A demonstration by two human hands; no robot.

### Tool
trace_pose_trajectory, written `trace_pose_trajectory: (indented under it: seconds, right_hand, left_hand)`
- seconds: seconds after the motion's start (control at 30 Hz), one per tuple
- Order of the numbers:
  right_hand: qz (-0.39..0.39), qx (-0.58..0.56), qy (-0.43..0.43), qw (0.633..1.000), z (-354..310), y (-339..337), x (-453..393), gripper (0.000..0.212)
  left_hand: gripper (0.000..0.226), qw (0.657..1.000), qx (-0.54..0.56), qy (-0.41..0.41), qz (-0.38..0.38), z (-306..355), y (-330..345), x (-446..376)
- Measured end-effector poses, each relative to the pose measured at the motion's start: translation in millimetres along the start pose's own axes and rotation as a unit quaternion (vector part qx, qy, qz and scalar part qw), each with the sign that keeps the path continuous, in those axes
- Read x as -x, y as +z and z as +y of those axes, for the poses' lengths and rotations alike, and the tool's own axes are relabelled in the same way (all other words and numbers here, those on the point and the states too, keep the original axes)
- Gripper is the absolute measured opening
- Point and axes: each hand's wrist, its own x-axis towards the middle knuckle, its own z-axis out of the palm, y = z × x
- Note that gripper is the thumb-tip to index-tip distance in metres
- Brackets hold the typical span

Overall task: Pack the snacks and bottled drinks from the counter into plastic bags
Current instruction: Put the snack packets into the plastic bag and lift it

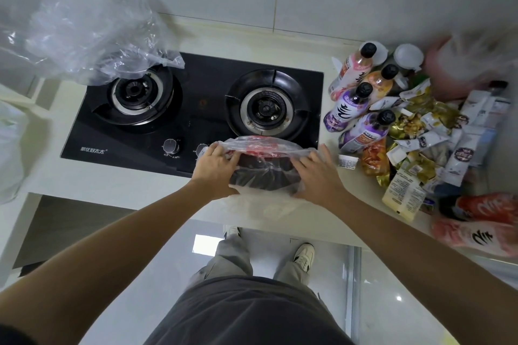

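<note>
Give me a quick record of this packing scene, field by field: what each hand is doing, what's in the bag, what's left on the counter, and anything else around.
left hand: grips the left side of the clear plastic bag
right hand: grips the bag's right side
bag contents: dark and red items, unclear through the plastic
bag position: front edge of the gas stove
unpacked: bottled drinks and snack packets on the counter to the right
other: crumpled empty plastic bag over the left burner
</note>
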Motion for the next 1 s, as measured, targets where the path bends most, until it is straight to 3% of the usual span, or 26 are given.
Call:
trace_pose_trajectory:
  seconds: [0.1,0.17,0.23,0.37,0.57,0.63,0.7,0.87,1.0]
  right_hand:
    - [-0.034,0.001,0.015,0.999,3,4,7,0.108]
    - [-0.049,-0.021,0.019,0.998,4,5,10,0.107]
    - [-0.039,-0.068,0.016,0.997,3,5,12,0.092]
    - [0.000,-0.134,0.019,0.991,4,5,8,0.035]
    - [0.005,-0.113,0.064,0.992,0,7,4,0.021]
    - [0.001,-0.105,0.074,0.992,-3,7,6,0.029]
    - [-0.006,-0.094,0.083,0.992,-4,6,8,0.050]
    - [-0.033,-0.086,0.074,0.993,0,5,16,0.095]
    - [-0.083,-0.049,0.067,0.993,5,16,23,0.131]
  left_hand:
    - [0.116,1.000,-0.024,-0.011,-0.003,2,1,-3]
    - [0.096,1.000,-0.029,0.002,0.009,5,-3,-2]
    - [0.073,0.999,-0.014,0.022,0.030,9,-8,-1]
    - [0.045,0.997,0.038,0.064,0.005,16,-8,1]
    - [0.035,0.994,0.081,0.072,0.006,15,1,6]
    - [0.041,0.994,0.086,0.062,0.010,16,3,5]
    - [0.054,0.995,0.086,0.044,0.001,17,4,4]
    - [0.109,0.997,0.047,-0.004,-0.052,23,2,0]
    - [0.120,0.998,0.008,-0.041,-0.045,31,4,1]
